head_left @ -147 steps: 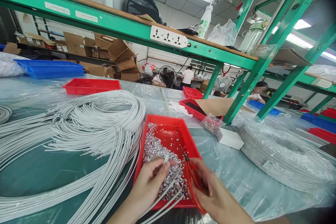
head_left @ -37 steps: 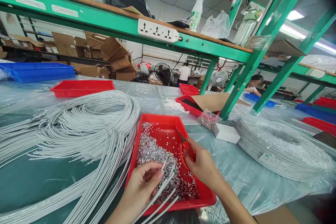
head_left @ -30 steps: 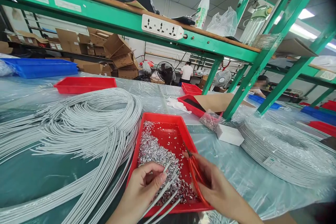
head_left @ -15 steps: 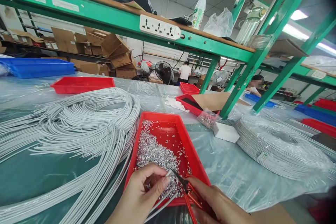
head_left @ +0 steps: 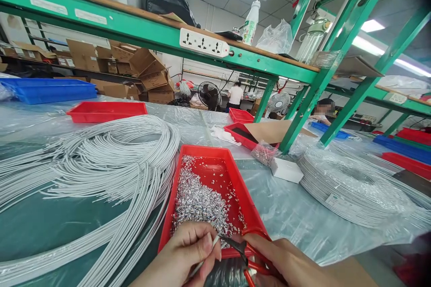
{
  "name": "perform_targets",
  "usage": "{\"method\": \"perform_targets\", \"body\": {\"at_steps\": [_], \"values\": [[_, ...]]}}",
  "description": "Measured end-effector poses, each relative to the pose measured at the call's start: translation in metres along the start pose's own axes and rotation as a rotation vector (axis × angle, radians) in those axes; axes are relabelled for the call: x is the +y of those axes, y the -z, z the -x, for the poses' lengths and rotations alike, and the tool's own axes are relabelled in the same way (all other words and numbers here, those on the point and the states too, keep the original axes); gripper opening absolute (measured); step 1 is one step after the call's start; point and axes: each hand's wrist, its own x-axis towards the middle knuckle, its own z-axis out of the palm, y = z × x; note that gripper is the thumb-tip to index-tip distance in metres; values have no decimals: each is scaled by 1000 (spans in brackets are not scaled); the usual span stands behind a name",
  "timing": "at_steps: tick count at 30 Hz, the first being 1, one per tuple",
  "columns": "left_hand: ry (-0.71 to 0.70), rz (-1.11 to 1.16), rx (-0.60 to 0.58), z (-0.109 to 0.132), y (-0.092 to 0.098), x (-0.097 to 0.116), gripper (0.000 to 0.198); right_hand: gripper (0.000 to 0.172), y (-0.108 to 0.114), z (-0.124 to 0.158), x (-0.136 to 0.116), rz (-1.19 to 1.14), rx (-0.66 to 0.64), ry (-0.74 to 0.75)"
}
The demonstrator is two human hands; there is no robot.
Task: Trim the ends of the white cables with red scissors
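Observation:
My left hand (head_left: 182, 251) pinches a thin white cable (head_left: 216, 239) between thumb and fingers, its end angled up over the near part of a red tray (head_left: 247, 202). In my right hand (head_left: 283, 255) is a pair of scissors (head_left: 239, 246) with dark blades and red-orange handles. The blade tips lie right by the cable, close to my left fingertips; whether they touch it is hard to tell. Small shiny silvery bits (head_left: 198, 199) are heaped in the tray, mostly along its left side. To the left spreads a big bundle of white cables (head_left: 134, 166).
A plastic-wrapped cable coil (head_left: 350, 184) and a small white box (head_left: 286, 169) lie to the right. Behind stand another red tray (head_left: 107, 111) and a blue tray (head_left: 54, 89). A green shelf frame (head_left: 134, 38) with a power strip (head_left: 204, 42) crosses above the table.
Both hands have come slightly lower and nearer. The scissors have turned flatter, with more of their red handle loop showing. More of the left fingers now curl around the cable.

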Motion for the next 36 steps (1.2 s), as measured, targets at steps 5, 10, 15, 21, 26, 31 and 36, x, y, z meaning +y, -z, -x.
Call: {"method": "perform_targets", "body": {"at_steps": [5,10,15,21,26,31,36], "values": [[-37,-58,37,2,-6,1,40,11,-15,1,7,-207,76,-132],[-146,-186,180,4,-8,7,42,24,-40,-16,13,-483,61,-170],[-212,-233,268,6,-8,9,43,24,-44,-21,13,-599,185,-259],[-175,-358,214,4,-14,-3,45,26,-54,-31,2,-788,264,-184],[-202,-469,251,2,-11,-5,35,38,-65,-41,0,-925,286,-206],[-253,-553,263,1,-9,-4,32,39,-72,-41,6,-1038,333,-206],[-267,-666,165,3,-9,1,30,28,-75,-40,8,-1460,203,-262]]}}
